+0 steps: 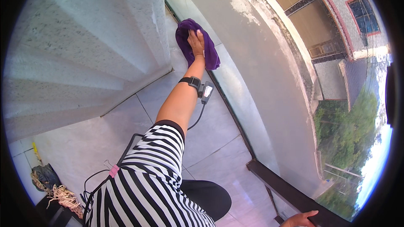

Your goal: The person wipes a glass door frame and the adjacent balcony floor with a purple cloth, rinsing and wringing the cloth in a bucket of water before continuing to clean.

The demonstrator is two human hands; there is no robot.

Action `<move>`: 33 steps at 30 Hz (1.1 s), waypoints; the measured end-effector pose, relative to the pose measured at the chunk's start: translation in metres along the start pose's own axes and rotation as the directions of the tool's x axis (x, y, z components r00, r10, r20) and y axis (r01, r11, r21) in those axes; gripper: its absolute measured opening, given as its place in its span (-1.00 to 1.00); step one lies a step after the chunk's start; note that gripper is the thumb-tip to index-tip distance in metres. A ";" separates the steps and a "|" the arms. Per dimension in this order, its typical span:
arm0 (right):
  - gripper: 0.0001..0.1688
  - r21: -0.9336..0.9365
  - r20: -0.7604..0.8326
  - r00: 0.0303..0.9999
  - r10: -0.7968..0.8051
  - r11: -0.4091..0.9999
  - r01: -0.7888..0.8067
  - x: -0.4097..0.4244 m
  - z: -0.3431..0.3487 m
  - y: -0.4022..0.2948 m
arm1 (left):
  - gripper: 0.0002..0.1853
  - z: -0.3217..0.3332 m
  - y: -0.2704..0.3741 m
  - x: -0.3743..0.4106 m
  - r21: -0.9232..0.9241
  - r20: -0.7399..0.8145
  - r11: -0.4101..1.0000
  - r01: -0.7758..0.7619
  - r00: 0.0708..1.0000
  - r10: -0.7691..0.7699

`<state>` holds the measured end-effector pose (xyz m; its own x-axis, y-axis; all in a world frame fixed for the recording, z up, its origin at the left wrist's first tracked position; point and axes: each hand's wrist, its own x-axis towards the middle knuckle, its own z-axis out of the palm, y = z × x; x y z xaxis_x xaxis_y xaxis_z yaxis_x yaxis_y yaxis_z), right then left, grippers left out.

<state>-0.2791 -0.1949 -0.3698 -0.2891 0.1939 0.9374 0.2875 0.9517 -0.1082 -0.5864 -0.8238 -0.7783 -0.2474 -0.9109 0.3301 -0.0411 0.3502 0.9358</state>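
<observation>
At the upper middle, my left hand [197, 42] presses on a bunched purple cloth [212, 57] along the foot of a wall, its arm stretched out straight. Some of its fingers are hidden by the cloth's folds. A black strap [190, 80] with a small grey cable connector [207, 92] sits round that forearm. At the lower right edge, my right hand [301, 219] holds a dark brown metal rail [284, 187], the thumb laid over its surface; its other fingers are partly cut off by the picture's rim.
A speckled pale stepped structure [104, 53] stands left of the arm. Grey floor tiles [211, 123] lie below it. A low grey wall [268, 69] curves along the right, with buildings and trees beyond. A black bag [47, 176] and dried stalks [64, 197] lie at the lower left.
</observation>
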 end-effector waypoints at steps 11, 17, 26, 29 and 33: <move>0.05 0.062 -0.012 1.000 -0.002 0.998 0.003 0.002 -0.009 0.000 | -0.08 -0.081 0.067 0.007 0.694 0.468 0.720 -0.014 0.768 -0.437; 0.07 0.144 -0.050 0.994 -0.094 0.984 0.100 0.000 0.007 0.022 | 0.00 -0.080 0.037 -0.006 0.780 0.541 0.585 -0.224 0.710 -0.451; 0.16 0.084 -0.023 0.996 -0.086 0.993 0.087 0.008 -0.005 0.047 | -0.33 -0.104 0.237 0.028 -0.238 0.009 0.895 -0.376 0.921 0.390; 0.17 -0.024 -0.051 0.994 -0.094 0.995 0.093 0.005 -0.002 0.061 | -0.27 -0.072 0.276 0.079 -0.321 -0.052 0.782 -0.534 0.835 0.548; 0.10 -0.108 -0.065 0.996 -0.065 0.992 0.058 0.000 0.002 0.056 | -0.40 -0.021 0.219 0.146 -0.504 -0.205 0.772 -0.387 0.922 0.329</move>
<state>-0.2644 -0.1411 -0.3768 -0.2476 0.1156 0.9619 0.3669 0.9301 -0.0173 -0.6109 -0.8842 -0.5222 -0.0427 -0.7695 0.6372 0.5525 0.5132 0.6568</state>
